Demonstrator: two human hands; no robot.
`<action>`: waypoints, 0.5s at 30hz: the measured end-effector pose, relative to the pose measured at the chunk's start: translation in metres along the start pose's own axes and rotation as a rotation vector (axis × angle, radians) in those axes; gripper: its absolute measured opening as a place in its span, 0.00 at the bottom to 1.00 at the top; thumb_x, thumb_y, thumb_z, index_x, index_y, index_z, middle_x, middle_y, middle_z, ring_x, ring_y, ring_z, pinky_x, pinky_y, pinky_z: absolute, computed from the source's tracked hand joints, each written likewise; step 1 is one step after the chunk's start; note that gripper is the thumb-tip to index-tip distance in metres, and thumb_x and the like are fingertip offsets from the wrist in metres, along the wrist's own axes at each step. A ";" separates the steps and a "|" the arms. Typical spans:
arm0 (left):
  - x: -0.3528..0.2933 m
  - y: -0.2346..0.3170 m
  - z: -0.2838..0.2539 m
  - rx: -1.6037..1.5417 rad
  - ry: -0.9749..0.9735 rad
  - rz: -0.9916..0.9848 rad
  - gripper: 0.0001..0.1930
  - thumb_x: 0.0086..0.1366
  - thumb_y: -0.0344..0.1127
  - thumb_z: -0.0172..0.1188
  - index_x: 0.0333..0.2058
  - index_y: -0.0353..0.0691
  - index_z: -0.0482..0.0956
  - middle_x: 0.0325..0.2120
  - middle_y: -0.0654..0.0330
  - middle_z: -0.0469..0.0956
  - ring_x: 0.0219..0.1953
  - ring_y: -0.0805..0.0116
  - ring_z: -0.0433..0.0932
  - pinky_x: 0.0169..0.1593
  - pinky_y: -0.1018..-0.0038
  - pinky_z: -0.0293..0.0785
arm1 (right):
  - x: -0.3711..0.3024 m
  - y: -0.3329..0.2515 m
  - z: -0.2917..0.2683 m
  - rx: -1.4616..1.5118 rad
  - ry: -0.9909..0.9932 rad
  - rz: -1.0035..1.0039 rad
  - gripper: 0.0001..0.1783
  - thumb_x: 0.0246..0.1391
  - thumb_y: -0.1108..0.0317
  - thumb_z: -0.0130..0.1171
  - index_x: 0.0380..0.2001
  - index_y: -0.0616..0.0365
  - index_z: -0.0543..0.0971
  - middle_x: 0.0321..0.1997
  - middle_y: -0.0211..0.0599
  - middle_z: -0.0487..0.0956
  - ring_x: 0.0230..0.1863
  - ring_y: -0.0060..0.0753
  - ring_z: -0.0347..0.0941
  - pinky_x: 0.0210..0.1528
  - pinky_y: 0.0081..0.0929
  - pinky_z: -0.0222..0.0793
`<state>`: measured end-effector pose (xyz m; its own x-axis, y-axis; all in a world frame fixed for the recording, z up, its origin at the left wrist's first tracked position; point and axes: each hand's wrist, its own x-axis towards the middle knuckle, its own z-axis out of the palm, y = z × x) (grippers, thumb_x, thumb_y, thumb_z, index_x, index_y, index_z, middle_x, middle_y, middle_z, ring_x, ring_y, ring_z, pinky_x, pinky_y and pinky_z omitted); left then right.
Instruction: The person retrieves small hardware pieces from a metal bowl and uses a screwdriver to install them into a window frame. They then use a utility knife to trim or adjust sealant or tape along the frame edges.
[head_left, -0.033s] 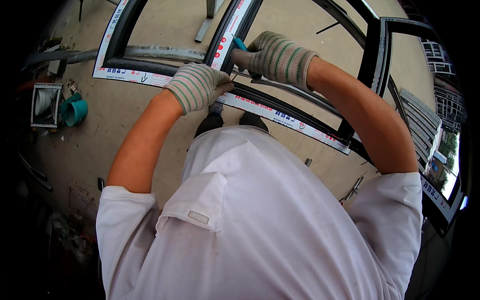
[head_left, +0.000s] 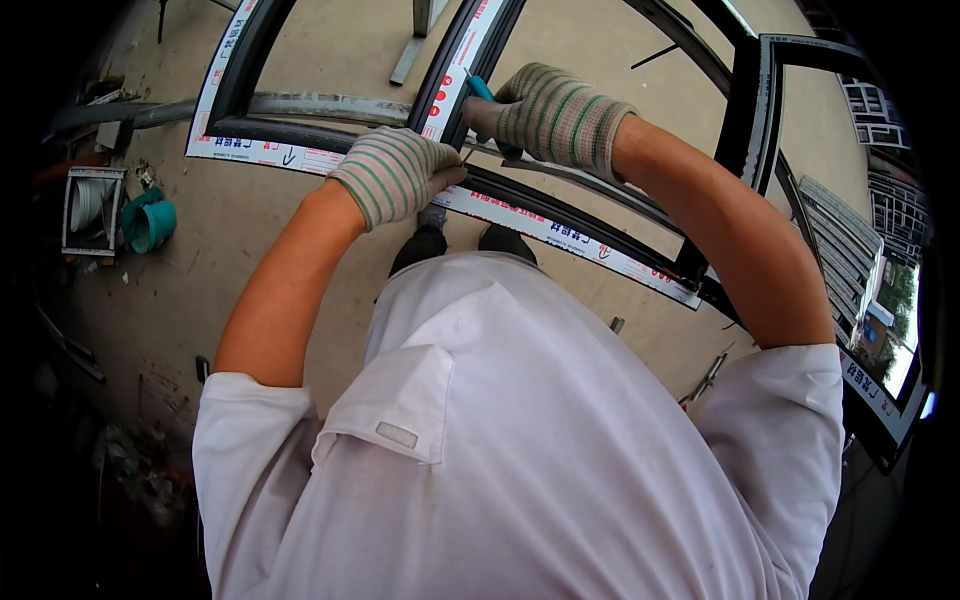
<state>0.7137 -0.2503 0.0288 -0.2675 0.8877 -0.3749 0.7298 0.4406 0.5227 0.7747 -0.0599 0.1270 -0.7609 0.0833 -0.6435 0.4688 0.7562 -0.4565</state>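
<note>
Head view: a black frame, white printed film on its faces, spread just ahead above the floor. Count one middle bar, one teal-handled tool! Right hand closed round that tool; left hand half-curled at the bar's foot, its exact grip I can't tell.

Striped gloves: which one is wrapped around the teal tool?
The one on the right grip: the teal tool pokes out of it. The left grip, at the frame's near rail, shows no teal tool.
</note>
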 end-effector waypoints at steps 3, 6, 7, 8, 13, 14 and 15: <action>-0.002 0.001 -0.002 0.013 0.001 -0.004 0.18 0.71 0.51 0.55 0.45 0.45 0.87 0.33 0.52 0.85 0.36 0.49 0.83 0.43 0.60 0.79 | -0.004 -0.002 0.001 -0.154 0.142 -0.124 0.28 0.60 0.42 0.56 0.27 0.57 0.87 0.22 0.41 0.81 0.24 0.41 0.78 0.37 0.36 0.77; -0.002 0.004 -0.003 0.047 0.007 0.004 0.18 0.71 0.51 0.56 0.45 0.44 0.86 0.34 0.52 0.85 0.37 0.49 0.84 0.43 0.60 0.79 | -0.015 0.004 0.004 -0.442 0.414 -0.475 0.22 0.58 0.45 0.61 0.38 0.55 0.83 0.30 0.42 0.82 0.31 0.43 0.79 0.40 0.38 0.77; -0.004 0.007 -0.006 0.059 0.008 -0.001 0.18 0.71 0.51 0.56 0.45 0.44 0.86 0.34 0.52 0.85 0.37 0.49 0.84 0.43 0.60 0.79 | -0.021 0.002 -0.008 -0.547 0.397 -0.615 0.25 0.55 0.50 0.67 0.50 0.54 0.79 0.37 0.42 0.81 0.38 0.43 0.80 0.43 0.39 0.77; -0.004 0.008 -0.008 0.072 0.009 -0.010 0.18 0.71 0.51 0.56 0.45 0.44 0.86 0.34 0.51 0.85 0.37 0.49 0.84 0.43 0.60 0.79 | -0.024 -0.001 -0.017 -0.649 0.376 -0.758 0.35 0.53 0.54 0.72 0.62 0.53 0.75 0.45 0.43 0.81 0.46 0.43 0.80 0.47 0.41 0.77; -0.004 -0.001 0.005 0.021 0.072 0.046 0.18 0.72 0.49 0.56 0.44 0.44 0.86 0.33 0.51 0.85 0.36 0.49 0.84 0.42 0.60 0.79 | -0.013 0.004 -0.023 -0.943 0.231 -0.838 0.30 0.51 0.58 0.72 0.57 0.52 0.78 0.53 0.36 0.79 0.54 0.46 0.76 0.64 0.38 0.73; -0.004 -0.002 0.005 0.023 0.086 0.052 0.17 0.72 0.49 0.56 0.44 0.43 0.86 0.33 0.51 0.85 0.36 0.49 0.84 0.42 0.61 0.79 | -0.011 0.007 -0.020 -0.939 0.253 -0.810 0.28 0.51 0.58 0.72 0.55 0.52 0.79 0.52 0.36 0.79 0.55 0.45 0.76 0.64 0.38 0.73; -0.003 -0.001 0.004 0.018 0.072 0.049 0.17 0.71 0.49 0.56 0.44 0.43 0.86 0.33 0.51 0.85 0.36 0.49 0.84 0.42 0.61 0.79 | -0.006 0.012 -0.015 -0.934 0.275 -0.782 0.26 0.51 0.58 0.72 0.53 0.53 0.81 0.51 0.37 0.80 0.56 0.44 0.76 0.64 0.37 0.73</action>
<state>0.7165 -0.2542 0.0264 -0.2756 0.9156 -0.2928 0.7541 0.3948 0.5249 0.7784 -0.0415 0.1341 -0.8127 -0.5488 -0.1958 -0.5635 0.8258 0.0244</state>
